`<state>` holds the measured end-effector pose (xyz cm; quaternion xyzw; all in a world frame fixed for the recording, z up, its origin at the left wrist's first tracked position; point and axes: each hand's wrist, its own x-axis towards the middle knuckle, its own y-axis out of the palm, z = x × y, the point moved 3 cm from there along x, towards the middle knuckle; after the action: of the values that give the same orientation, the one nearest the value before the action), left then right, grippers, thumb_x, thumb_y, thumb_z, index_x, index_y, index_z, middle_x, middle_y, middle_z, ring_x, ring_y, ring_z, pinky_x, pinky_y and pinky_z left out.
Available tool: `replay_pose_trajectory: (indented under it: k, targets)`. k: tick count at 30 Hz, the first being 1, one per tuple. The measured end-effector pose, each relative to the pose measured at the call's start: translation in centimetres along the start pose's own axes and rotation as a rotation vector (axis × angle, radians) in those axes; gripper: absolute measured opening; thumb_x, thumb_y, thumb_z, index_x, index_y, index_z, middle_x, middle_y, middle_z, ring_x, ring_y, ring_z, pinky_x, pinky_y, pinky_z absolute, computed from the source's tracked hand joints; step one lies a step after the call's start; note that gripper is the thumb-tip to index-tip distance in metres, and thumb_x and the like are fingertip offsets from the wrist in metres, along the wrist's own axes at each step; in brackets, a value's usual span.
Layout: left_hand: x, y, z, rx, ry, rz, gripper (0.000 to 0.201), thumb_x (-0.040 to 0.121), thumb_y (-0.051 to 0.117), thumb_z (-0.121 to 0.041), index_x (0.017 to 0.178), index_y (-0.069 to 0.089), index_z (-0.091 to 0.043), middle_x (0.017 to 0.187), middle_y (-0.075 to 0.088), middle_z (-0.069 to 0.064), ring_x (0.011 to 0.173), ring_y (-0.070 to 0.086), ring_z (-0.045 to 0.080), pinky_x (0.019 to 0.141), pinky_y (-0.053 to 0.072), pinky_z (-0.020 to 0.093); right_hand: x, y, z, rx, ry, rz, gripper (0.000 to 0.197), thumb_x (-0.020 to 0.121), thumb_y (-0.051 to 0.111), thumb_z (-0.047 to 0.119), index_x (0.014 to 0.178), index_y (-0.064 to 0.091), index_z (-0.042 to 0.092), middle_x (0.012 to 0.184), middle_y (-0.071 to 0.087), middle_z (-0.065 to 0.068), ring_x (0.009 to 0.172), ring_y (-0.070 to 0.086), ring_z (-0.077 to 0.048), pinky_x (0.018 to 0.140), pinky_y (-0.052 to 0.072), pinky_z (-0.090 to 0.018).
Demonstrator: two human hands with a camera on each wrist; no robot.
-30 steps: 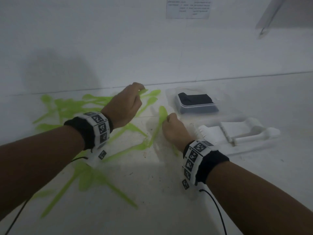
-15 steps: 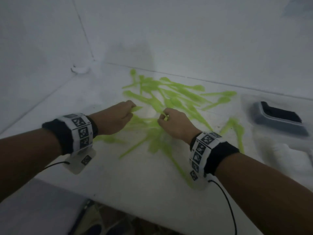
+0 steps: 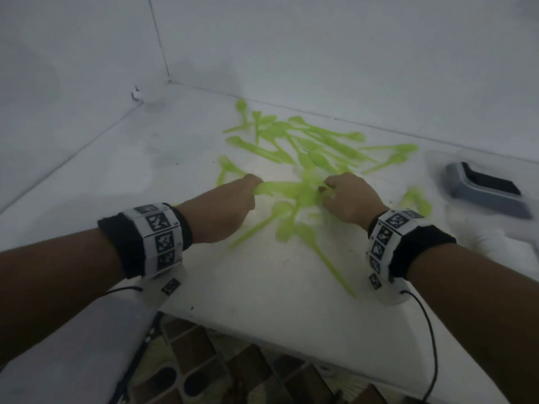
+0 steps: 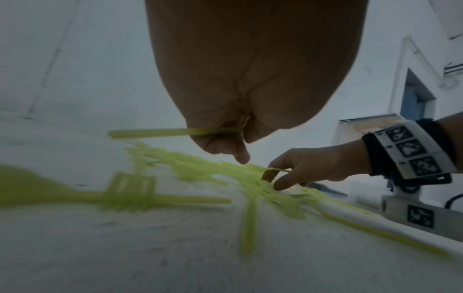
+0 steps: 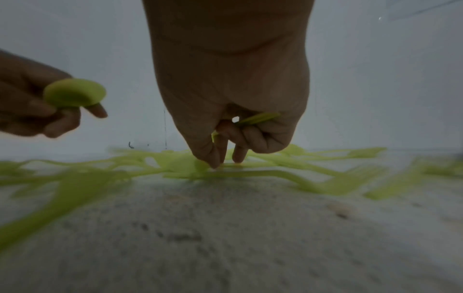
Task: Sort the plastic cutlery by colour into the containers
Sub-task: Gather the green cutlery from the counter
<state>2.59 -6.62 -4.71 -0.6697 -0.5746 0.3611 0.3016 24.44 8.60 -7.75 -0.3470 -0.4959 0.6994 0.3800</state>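
Green cutlery (image 3: 306, 158) lies scattered on the tabletop (image 3: 262, 281); the grey container (image 3: 484, 189) stands well apart at right. The left hand (image 3: 224, 211) is closed on a spoon (image 5: 75, 95), the right hand (image 3: 353, 199) on gathered pieces while its fingertips (image 5: 215, 162) pinch at another. One piece is best separated before lifting, lest neighbours be dragged. The spoon's bowl is shown only by the right wrist view, the container only by the head view.

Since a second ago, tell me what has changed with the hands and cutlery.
Both hands moved left, off the spot beside the grey container and into the pile of green cutlery. The left hand keeps its grip on green pieces; the right hand pinches another from the pile. The container stayed put.
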Motion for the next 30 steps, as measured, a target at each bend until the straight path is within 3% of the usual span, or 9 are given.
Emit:
replay_pose_trajectory:
  k: [3, 7, 10, 14, 17, 22, 26, 28, 30]
  targets:
    - [1.4, 0.5, -0.8, 0.078, 0.020, -0.022, 0.022, 0.107, 0.043, -0.036, 0.121, 0.044, -0.019, 0.092, 0.059, -0.002, 0.078, 0.055, 0.013, 0.071, 0.041, 0.035, -1.0, 0.0, -0.6, -0.046, 0.007, -0.011, 0.031, 0.101, 0.059, 0.033, 0.125, 0.067, 0.017, 0.120, 0.056, -0.011, 0.112, 0.059, -0.036, 0.086, 0.049, -0.040]
    - [3.2, 1.7, -0.8, 0.267, 0.008, 0.058, 0.034, 0.096, 0.060, -0.049, 0.107, 0.055, -0.017, 0.099, 0.056, -0.008, 0.086, 0.054, 0.016, 0.074, 0.046, 0.035, -1.7, -0.4, -0.6, 0.027, 0.021, -0.113, 0.016, 0.098, 0.064, 0.036, 0.106, 0.065, 0.022, 0.101, 0.048, -0.002, 0.092, 0.055, -0.029, 0.073, 0.043, -0.036]
    - [4.1, 2.4, -0.3, 0.263, -0.043, 0.136, 0.025, 0.098, 0.061, -0.041, 0.099, 0.058, -0.016, 0.100, 0.061, -0.002, 0.092, 0.059, 0.020, 0.081, 0.051, 0.037, -2.2, -1.2, -0.5, 0.155, -0.008, -0.258, 0.020, 0.101, 0.059, 0.034, 0.093, 0.055, 0.016, 0.089, 0.056, -0.004, 0.081, 0.056, -0.030, 0.067, 0.046, -0.040]
    - [4.4, 2.5, 0.2, 0.154, -0.057, 0.108, 0.027, 0.098, 0.061, -0.040, 0.093, 0.059, -0.014, 0.092, 0.060, -0.003, 0.085, 0.059, 0.017, 0.073, 0.046, 0.032, -2.7, -2.0, 0.0, 0.330, 0.025, -0.321, 0.017, 0.103, 0.052, 0.034, 0.103, 0.047, 0.018, 0.087, 0.067, -0.004, 0.077, 0.063, -0.030, 0.069, 0.055, -0.044]
    - [3.8, 1.9, 0.3, 0.065, -0.063, 0.034, 0.027, 0.098, 0.060, -0.043, 0.101, 0.059, -0.016, 0.086, 0.056, -0.011, 0.076, 0.054, 0.007, 0.068, 0.043, 0.028, -2.9, -2.4, 0.4, 0.402, 0.061, -0.328, 0.017, 0.102, 0.051, 0.037, 0.108, 0.049, 0.021, 0.080, 0.068, -0.003, 0.071, 0.066, -0.030, 0.066, 0.059, -0.049]
    - [2.2, 1.6, -1.8, 0.080, 0.112, -0.012, 0.024, 0.100, 0.058, -0.042, 0.110, 0.057, -0.021, 0.069, 0.060, 0.001, 0.060, 0.054, 0.014, 0.059, 0.042, 0.031, -3.0, -1.7, -0.1, 0.407, 0.139, -0.222, 0.033, 0.104, 0.049, 0.044, 0.125, 0.051, 0.018, 0.084, 0.064, -0.002, 0.073, 0.062, -0.025, 0.071, 0.055, -0.042]
    - [2.3, 3.3, -4.3, 0.273, 0.223, 0.116, 0.048, 0.100, 0.053, -0.054, 0.144, 0.048, -0.034, 0.065, 0.043, -0.015, 0.059, 0.043, -0.003, 0.057, 0.032, 0.018, -3.4, -1.0, -1.1, 0.455, 0.202, -0.122, 0.048, 0.105, 0.046, 0.054, 0.138, 0.047, 0.019, 0.107, 0.059, -0.006, 0.092, 0.054, -0.022, 0.083, 0.046, -0.037]
    - [2.6, 4.1, -5.1, 0.277, 0.267, 0.182, 0.050, 0.100, 0.054, -0.055, 0.147, 0.046, -0.041, 0.069, 0.041, -0.022, 0.064, 0.044, -0.006, 0.061, 0.029, 0.010, -3.5, -0.8, -1.6, 0.478, 0.194, -0.099, 0.048, 0.105, 0.048, 0.051, 0.143, 0.046, 0.022, 0.125, 0.063, -0.014, 0.100, 0.057, -0.025, 0.087, 0.045, -0.037]
    - [3.0, 4.7, -5.0, 0.331, 0.310, 0.227, 0.043, 0.102, 0.053, -0.051, 0.144, 0.051, -0.042, 0.082, 0.055, -0.019, 0.078, 0.053, -0.001, 0.066, 0.032, 0.011, -3.4, -0.6, -2.2, 0.467, 0.189, -0.087, 0.050, 0.105, 0.050, 0.046, 0.149, 0.045, 0.022, 0.133, 0.062, -0.013, 0.114, 0.059, -0.027, 0.088, 0.043, -0.034]
